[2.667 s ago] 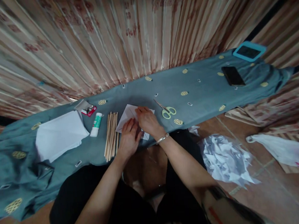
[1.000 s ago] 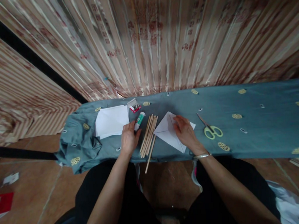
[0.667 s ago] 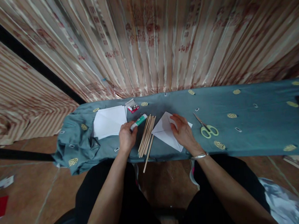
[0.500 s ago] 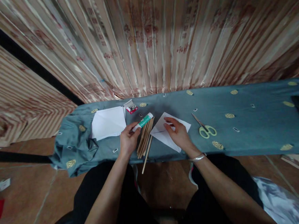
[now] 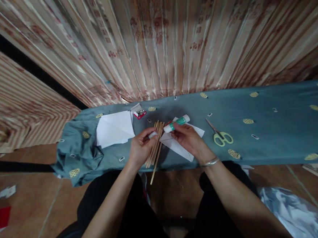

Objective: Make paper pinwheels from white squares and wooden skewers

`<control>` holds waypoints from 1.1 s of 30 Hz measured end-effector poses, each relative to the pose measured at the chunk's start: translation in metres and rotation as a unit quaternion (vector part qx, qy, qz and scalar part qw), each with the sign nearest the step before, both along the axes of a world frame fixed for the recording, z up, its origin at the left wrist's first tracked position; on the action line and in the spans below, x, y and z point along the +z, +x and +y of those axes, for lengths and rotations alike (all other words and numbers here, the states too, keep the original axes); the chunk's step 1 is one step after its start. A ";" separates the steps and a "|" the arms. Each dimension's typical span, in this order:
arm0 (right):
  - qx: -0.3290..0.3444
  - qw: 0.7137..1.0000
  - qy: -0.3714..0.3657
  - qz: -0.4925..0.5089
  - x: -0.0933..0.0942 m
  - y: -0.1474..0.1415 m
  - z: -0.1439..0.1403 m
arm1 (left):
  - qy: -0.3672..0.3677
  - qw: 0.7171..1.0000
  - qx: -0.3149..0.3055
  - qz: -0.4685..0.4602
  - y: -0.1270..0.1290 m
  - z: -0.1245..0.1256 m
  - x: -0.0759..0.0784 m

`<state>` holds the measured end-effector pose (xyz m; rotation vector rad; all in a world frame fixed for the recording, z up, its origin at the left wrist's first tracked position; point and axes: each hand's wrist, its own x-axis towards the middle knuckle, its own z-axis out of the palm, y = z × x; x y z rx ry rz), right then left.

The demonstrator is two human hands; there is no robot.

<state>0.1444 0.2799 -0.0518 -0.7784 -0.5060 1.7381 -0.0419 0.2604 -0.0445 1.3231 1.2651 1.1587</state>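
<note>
right hand [image 5: 187,138]: closed around the glue stick [image 5: 177,122], which it holds level just above the folded paper.
left hand [image 5: 140,146]: fingertips pinched on a small white cap [image 5: 153,134], just off the near end of the stick, so the stick looks uncapped.
cloth [image 5: 271,133]: blue-grey with yellow motifs, draped over the narrow bench; everything below lies on it.
paper stack [image 5: 114,128]: white sheets, left of the hands, well clear of them.
folded paper [image 5: 177,146]: white, creased into a point, partly under the right hand.
wooden sticks [image 5: 155,148]: a loose bundle between the two hands, one stick poking past the near edge of the bench.
scissors [image 5: 221,136]: pale green handles, right of the folded paper, apart from it.
staple box [image 5: 139,114]: small, red and white, at the far corner of the stack.
risk: the open glue end hangs over paper and sticks, so a dip of the wrist could smear them; the overhanging stick could be knocked to the floor by the left forearm; the tiny cap could slip from so light a pinch.
</note>
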 end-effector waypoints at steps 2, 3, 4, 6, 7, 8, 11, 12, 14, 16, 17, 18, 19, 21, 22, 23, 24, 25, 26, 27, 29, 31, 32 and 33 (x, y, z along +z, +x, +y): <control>-0.019 1.000 -0.009 0.012 0.002 0.008 0.007 | 0.023 0.998 0.015 0.054 -0.011 -0.003 -0.004; -0.026 1.000 -0.006 0.016 0.004 0.013 0.009 | 0.033 0.995 0.008 0.097 -0.015 -0.006 -0.007; -0.030 0.999 0.000 0.018 0.005 0.017 0.011 | 0.044 0.988 -0.005 0.148 -0.018 -0.009 -0.009; -0.034 0.999 0.013 0.022 0.007 0.022 0.012 | 0.073 0.963 -0.046 0.256 -0.018 -0.016 -0.013; -0.034 0.999 0.017 0.023 0.008 0.024 0.012 | 0.090 0.946 -0.062 0.305 -0.016 -0.020 -0.015; -0.034 0.999 0.019 0.023 0.008 0.025 0.011 | 0.108 0.928 -0.074 0.350 -0.014 -0.022 -0.017; -0.036 0.999 0.020 0.022 0.007 0.026 0.008 | 0.150 0.875 -0.078 0.453 -0.008 -0.026 -0.026; -0.036 0.999 0.020 0.021 0.007 0.026 0.008 | 0.156 0.863 -0.074 0.475 -0.008 -0.026 -0.030; -0.038 0.999 0.019 0.022 0.006 0.027 0.006 | 0.158 0.849 -0.065 0.500 -0.009 -0.025 -0.037; -0.038 0.999 0.017 0.023 0.006 0.029 0.006 | 0.158 0.847 -0.051 0.505 -0.013 -0.022 -0.044; -0.039 0.999 0.016 0.022 0.007 0.030 0.006 | 0.161 0.848 -0.044 0.504 -0.015 -0.019 -0.046; -0.039 0.999 0.014 0.022 0.007 0.030 0.006 | 0.163 0.848 -0.037 0.503 -0.016 -0.017 -0.047; -0.039 0.999 0.013 0.021 0.008 0.031 0.006 | 0.165 0.848 -0.031 0.503 -0.018 -0.014 -0.048; -0.037 0.999 0.013 0.021 0.008 0.031 0.005 | 0.166 0.847 -0.027 0.504 -0.019 -0.006 -0.048; -0.036 0.999 0.013 0.021 0.009 0.032 0.005 | 0.164 0.846 -0.026 0.506 -0.020 -0.002 -0.048; -0.035 0.999 0.013 0.020 0.009 0.032 0.005 | 0.161 0.845 -0.024 0.509 -0.020 0.002 -0.047; -0.034 0.999 0.014 0.018 0.009 0.031 0.005 | 0.156 0.844 -0.018 0.513 -0.021 0.006 -0.047; -0.034 0.999 0.015 0.016 0.009 0.031 0.005 | 0.149 0.844 -0.011 0.516 -0.021 0.010 -0.046; -0.034 0.999 0.016 0.013 0.009 0.031 0.005 | 0.143 0.843 -0.002 0.518 -0.021 0.013 -0.046; -0.035 0.999 0.015 0.010 0.009 0.032 0.005 | 0.137 0.844 0.007 0.519 -0.022 0.016 -0.046; -0.035 0.999 0.012 0.007 0.010 0.032 0.005 | 0.132 0.848 0.021 0.513 -0.023 0.019 -0.045; -0.035 0.999 0.008 0.005 0.011 0.034 0.004 | 0.136 0.856 0.026 0.499 -0.026 0.021 -0.045; -0.034 0.999 0.008 0.004 0.012 0.034 0.003 | 0.140 0.860 0.027 0.491 -0.028 0.021 -0.045; -0.033 0.999 0.010 0.003 0.013 0.035 0.003 | 0.144 0.862 0.029 0.485 -0.031 0.022 -0.045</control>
